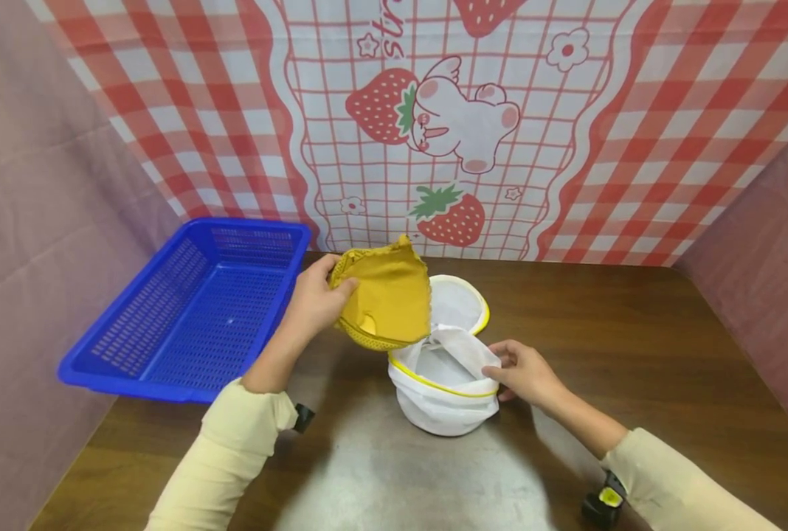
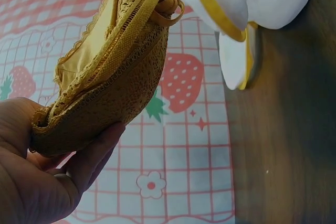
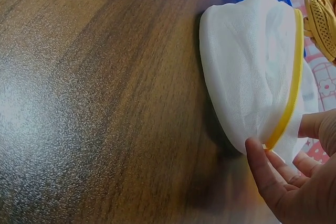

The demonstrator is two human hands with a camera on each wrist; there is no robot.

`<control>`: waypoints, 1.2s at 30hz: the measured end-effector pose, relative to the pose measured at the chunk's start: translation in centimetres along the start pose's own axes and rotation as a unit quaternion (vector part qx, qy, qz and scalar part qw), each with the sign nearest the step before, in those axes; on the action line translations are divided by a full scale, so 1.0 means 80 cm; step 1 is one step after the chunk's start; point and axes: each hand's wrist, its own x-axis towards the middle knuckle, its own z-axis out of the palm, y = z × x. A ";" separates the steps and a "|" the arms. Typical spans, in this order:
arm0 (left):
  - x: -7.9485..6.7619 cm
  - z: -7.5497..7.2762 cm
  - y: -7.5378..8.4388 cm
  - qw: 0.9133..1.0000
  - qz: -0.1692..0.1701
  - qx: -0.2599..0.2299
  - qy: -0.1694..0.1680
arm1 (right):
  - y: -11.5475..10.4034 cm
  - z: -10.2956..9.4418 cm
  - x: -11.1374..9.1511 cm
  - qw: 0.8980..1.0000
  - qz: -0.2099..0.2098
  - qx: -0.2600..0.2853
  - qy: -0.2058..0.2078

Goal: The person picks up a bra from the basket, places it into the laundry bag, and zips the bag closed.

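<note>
My left hand (image 1: 317,295) grips a folded yellow lace bra (image 1: 390,295) by its left side, thumb on the smooth inner cup. Lace trim and a looped strap show on the bra (image 2: 110,77) in the left wrist view. It is held above and just left of a white mesh laundry bag (image 1: 437,413) edged with a yellow zipper. The bag stands unzipped on the table, its round lid (image 1: 459,304) folded back behind it. At the bag's right rim, my right hand (image 1: 527,372) pinches the white fabric between thumb and fingers. The bag's inside is partly hidden by a fabric flap.
A blue plastic basket (image 1: 184,391) with slotted walls sits on the left of the wooden table (image 1: 633,354). Behind the table hangs a red-and-white strawberry cloth (image 1: 553,125). Pinkish cloth walls (image 1: 766,243) stand on both sides.
</note>
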 end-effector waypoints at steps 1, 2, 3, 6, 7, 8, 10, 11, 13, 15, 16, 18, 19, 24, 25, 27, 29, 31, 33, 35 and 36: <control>0.000 0.002 0.001 1.000 -0.001 0.000 -0.003 | 0.000 0.000 0.000 1.000 -0.001 0.000 0.000; 0.000 0.003 0.002 1.000 -0.002 -0.003 -0.008 | 0.000 0.000 0.000 1.000 -0.001 0.000 0.000; 0.000 0.005 0.003 1.000 -0.004 -0.005 -0.011 | -0.001 0.000 0.000 1.000 -0.001 0.001 0.000; 0.000 0.008 0.005 1.000 -0.006 -0.012 -0.018 | -0.001 0.000 -0.001 1.000 -0.001 -0.001 -0.002; 0.000 0.009 0.005 1.000 -0.005 -0.013 -0.019 | -0.001 0.000 -0.001 1.000 0.000 -0.002 -0.002; 0.000 0.010 0.007 1.000 -0.004 -0.014 -0.019 | -0.001 0.000 -0.001 1.000 0.000 -0.003 -0.002; 0.000 0.012 0.009 1.000 0.001 -0.016 -0.018 | -0.001 0.000 -0.001 1.000 0.001 -0.005 -0.001; -0.001 0.013 0.010 1.000 0.004 -0.018 -0.017 | -0.001 -0.001 -0.001 1.000 0.001 -0.006 -0.001; -0.001 0.015 0.012 1.000 0.010 -0.020 -0.015 | -0.001 0.000 -0.001 1.000 0.002 -0.007 0.001; -0.002 0.017 0.014 1.000 0.017 -0.023 -0.013 | 0.000 0.000 0.000 1.000 0.003 -0.007 0.002; -0.002 0.018 0.014 0.999 0.020 -0.024 -0.012 | 0.000 0.000 0.000 1.000 0.003 -0.007 0.002; -0.003 0.020 0.014 0.999 0.019 -0.026 -0.011 | 0.001 0.000 0.000 1.000 0.004 -0.006 0.002; -0.003 0.022 0.015 0.999 0.020 -0.027 -0.011 | 0.001 0.001 0.001 1.000 0.005 -0.006 0.001; -0.003 0.030 0.018 0.999 0.027 -0.039 -0.011 | 0.001 0.001 0.001 1.000 0.009 -0.005 0.001; -0.004 0.032 0.019 0.999 0.029 -0.039 -0.011 | 0.001 0.002 0.002 1.000 0.010 -0.005 0.001; -0.004 0.036 0.020 0.999 0.031 -0.040 -0.012 | 0.001 0.002 0.002 1.000 0.010 -0.005 0.001; -0.005 0.039 0.021 0.998 0.036 -0.040 -0.011 | 0.001 0.002 0.002 1.000 0.010 -0.005 0.001; -0.006 0.043 0.021 0.998 0.043 -0.040 -0.011 | 0.001 0.002 0.001 1.000 0.009 -0.007 0.000; -0.008 0.047 0.022 0.998 0.054 -0.041 -0.009 | 0.001 0.002 0.001 1.000 0.009 -0.007 0.000; -0.009 0.050 0.021 0.997 0.068 -0.042 -0.006 | 0.001 0.002 0.001 1.000 0.007 -0.007 0.000; -0.010 0.052 0.022 0.996 0.075 -0.042 -0.005 | 0.001 0.002 0.000 1.000 0.006 -0.007 0.000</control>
